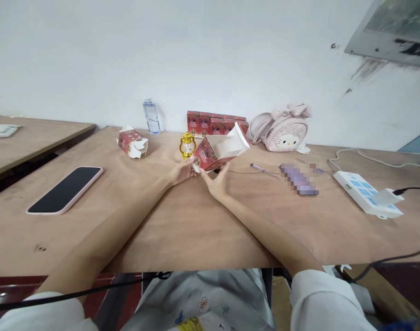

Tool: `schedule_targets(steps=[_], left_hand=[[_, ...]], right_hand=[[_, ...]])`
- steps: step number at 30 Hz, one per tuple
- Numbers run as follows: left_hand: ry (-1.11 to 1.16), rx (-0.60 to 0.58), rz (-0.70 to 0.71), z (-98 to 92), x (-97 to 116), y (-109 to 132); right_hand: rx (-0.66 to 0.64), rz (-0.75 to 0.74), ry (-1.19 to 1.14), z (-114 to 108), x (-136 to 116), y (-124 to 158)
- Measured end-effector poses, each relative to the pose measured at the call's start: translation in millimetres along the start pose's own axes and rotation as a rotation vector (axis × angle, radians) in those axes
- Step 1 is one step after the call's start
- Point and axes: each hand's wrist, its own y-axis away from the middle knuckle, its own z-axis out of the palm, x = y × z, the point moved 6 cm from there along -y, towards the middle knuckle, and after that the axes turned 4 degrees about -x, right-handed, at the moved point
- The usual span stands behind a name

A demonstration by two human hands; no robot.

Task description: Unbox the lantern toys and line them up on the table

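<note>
Near left on the table [155, 248], I have a phone [65, 191], screen dark, in a pink case. Near right, a white power strip [365, 193] carries an adapter with a black cable. A little farther, right side: a purple item [299, 179], blurred out.

Mid-table, slightly above the wood, is the open red carton [212, 156]. I see the left hand [182, 173] gripping its lower left end, the right hand [217, 181] clasping it from below, thumb in front. Flap up toward the far right; pale lining visible, full depth not readable from here. Right of it lies a thin screwdriver [265, 171].

Just left of the carton stands a gold lantern [187, 145], clear globe inside its frame. Farther left, a second carton [131, 142] on its side, white flaps out, contents not discernible.

Far side: pink bag [286, 131] at right, closed red boxes [205, 123] in the middle, insides hidden; clear bottle [151, 116] left, capped.
</note>
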Motion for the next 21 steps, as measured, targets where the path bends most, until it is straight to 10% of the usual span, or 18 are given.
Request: schedule_targets(steps=[21], left_hand=[[-0.295,-0.029,-0.075,16.7,4.9,4.0]], right_hand=[[-0.041,0.144,-0.188,7.3,8.5,-0.6]])
